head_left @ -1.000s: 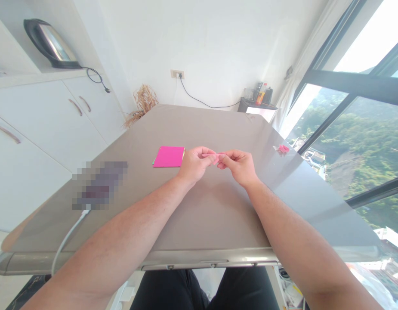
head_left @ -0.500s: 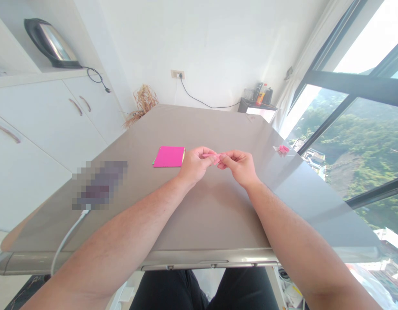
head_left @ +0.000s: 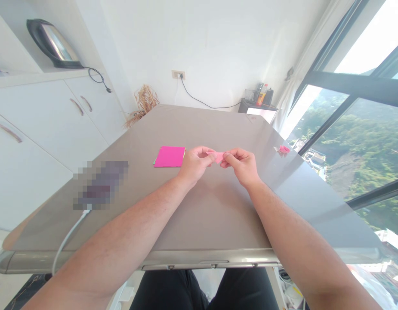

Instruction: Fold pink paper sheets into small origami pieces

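Note:
A small piece of folded pink paper [head_left: 220, 156] is held up between both hands over the table. My left hand [head_left: 196, 162] pinches its left end between thumb and fingers. My right hand [head_left: 242, 163] grips the right end in the same way, and the fingers cover part of the folds. Beside my left hand lies a stack of coloured paper squares [head_left: 169, 156], bright magenta on top, with green and yellow edges peeking out.
A small pink folded paper piece [head_left: 284, 149] lies by the table's right edge. At the left rests a blurred-out dark flat object [head_left: 102, 185] with a white cable [head_left: 68, 237]. The grey table [head_left: 205, 215] meets a window on the right.
My right hand has shifted slightly to the right, away from my left hand. More of the pink paper shows between the fingers now.

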{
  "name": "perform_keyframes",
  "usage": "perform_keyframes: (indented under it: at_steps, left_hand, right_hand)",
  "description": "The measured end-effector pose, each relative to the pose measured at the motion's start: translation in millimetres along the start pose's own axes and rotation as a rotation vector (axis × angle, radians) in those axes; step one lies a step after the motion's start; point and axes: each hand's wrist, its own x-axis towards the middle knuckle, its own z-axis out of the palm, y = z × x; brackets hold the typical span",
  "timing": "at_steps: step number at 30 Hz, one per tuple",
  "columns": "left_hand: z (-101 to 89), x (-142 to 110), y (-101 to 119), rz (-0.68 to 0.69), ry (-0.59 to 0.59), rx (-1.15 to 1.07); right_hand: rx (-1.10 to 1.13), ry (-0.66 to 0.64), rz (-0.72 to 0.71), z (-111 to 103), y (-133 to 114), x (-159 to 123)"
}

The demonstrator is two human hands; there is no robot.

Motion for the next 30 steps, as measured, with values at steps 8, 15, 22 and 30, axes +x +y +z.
perform_keyframes:
  at_steps: [8, 15, 22, 30]
  left_hand:
    - [-0.6, -4.1, 3.0, 0.057, -0.048, 0.096]
    - [0.0, -4.5, 5.7, 0.048, -0.027, 0.082]
    - [0.5, -4.9, 5.8, 0.041, -0.032, 0.042]
    - [0.9, -2.8, 5.1, 0.007, -0.023, -0.034]
  right_hand:
    - [-0.041, -0.049, 0.033, 0.7, -4.0, -2.6]
    - [-0.04, -0.069, 0.025, 0.8, -4.9, -3.3]
    - [-0.03, -0.084, 0.008, 1.5, -3.7, -3.4]
    - [-0.019, -0.013, -0.005, 1.3, -0.5, -1.4]
